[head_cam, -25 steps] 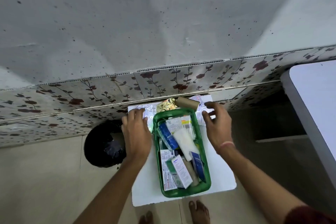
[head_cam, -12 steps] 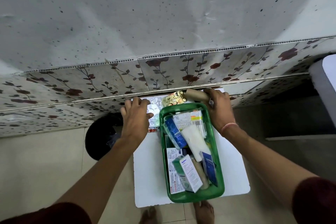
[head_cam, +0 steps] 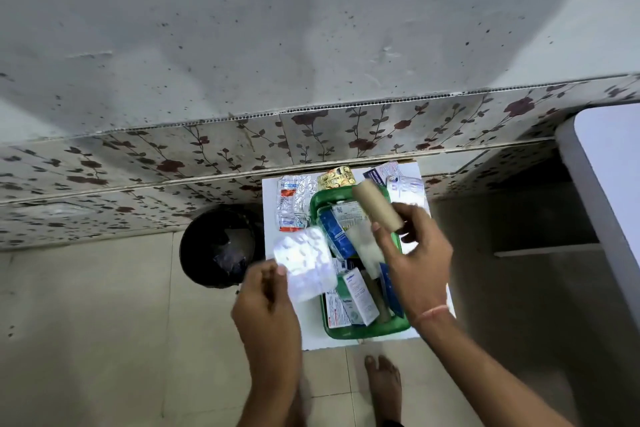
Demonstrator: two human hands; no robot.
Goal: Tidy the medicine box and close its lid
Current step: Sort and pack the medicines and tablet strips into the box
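Observation:
A green medicine box (head_cam: 367, 332) stands open on a small white table (head_cam: 313, 329), filled with cartons, a blue tube and white packets. My left hand (head_cam: 266, 305) holds a silver blister strip (head_cam: 304, 263) up over the table's left side. My right hand (head_cam: 417, 263) grips a tan bandage roll (head_cam: 377, 204) above the box's far end. More silver blister strips (head_cam: 292, 203), a gold strip (head_cam: 336, 177) and packets (head_cam: 403, 185) lie on the table beyond the box. No lid is visible.
A black bin (head_cam: 218, 246) stands on the floor left of the table. A floral-tiled wall (head_cam: 346, 135) rises directly behind. A white table edge (head_cam: 602, 184) is at the right. My bare feet (head_cam: 382, 388) are below the table.
Both hands have drawn back from the far end of the table. The left one lifted a silver blister strip and the right one lifted the tan bandage roll.

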